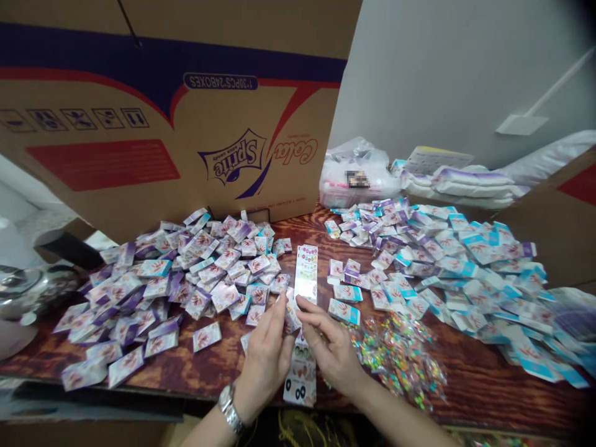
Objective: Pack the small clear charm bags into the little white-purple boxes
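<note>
Clamping a small box [291,315] between the fingers [274,320] of the left hand [261,354] and right hand [336,355], over a printed strip [306,273] on the desk [195,372], between left heap [225,297] and right heap [479,245] of similar boxes, near clear packets [400,360] of colourful bits.

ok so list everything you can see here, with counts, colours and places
sprite/cola carton: one, brown, blue, red, back left
second carton: one, brown, red, right edge
left small boxes: many, white, purple, blue, left
right small boxes: many, white, purple, blue, right
clear packets: many, multicoloured contents, right of hands
printed strip: count unclear, white, multicoloured, centre
plastic bag: one, whitish, back
packs: several, white, purple, back right
metal vessel: one, silver, left edge
table: one, reddish-brown, beneath
wall: pale grey, behind
held box: one, whitish, between hands
wristwatch: one, silver, left wrist
left hand: one, bare, centre
right hand: one, bare, centre
</note>
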Action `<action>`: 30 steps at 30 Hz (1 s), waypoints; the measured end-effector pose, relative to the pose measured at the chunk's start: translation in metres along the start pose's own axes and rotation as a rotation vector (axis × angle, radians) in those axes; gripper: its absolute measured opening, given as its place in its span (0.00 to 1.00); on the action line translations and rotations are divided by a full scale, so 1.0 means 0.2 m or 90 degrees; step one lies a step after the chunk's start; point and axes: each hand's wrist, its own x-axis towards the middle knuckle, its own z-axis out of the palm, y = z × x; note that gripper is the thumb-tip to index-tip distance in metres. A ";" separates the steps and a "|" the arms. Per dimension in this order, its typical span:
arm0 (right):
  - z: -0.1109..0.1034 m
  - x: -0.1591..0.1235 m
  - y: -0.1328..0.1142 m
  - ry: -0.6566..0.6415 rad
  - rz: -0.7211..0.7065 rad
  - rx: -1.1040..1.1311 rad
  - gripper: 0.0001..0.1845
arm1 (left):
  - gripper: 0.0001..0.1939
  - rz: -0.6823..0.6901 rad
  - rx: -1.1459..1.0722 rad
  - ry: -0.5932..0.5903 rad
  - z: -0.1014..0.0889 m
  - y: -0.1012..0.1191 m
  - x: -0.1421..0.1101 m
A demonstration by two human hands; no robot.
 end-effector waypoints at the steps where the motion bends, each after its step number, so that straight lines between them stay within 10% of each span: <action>1: 0.01 -0.02 0.01 0.002 0.016 0.013 0.16 | 0.34 -0.002 0.006 -0.001 0.00 0.00 -0.01; 8: -0.04 -0.07 0.04 -0.054 0.013 -0.081 0.20 | 0.31 0.006 0.059 -0.051 0.02 0.00 0.00; 12: -0.17 -0.01 0.09 0.001 0.078 -0.119 0.18 | 0.27 -0.011 0.232 -0.087 -0.10 -0.13 0.23; 19: -0.25 0.04 0.21 -0.082 0.010 -0.299 0.17 | 0.38 0.039 0.340 0.151 -0.33 -0.25 0.67; 30: -0.11 0.14 0.53 -0.298 0.026 -0.524 0.35 | 0.19 0.202 0.156 -0.233 0.22 -0.03 -0.11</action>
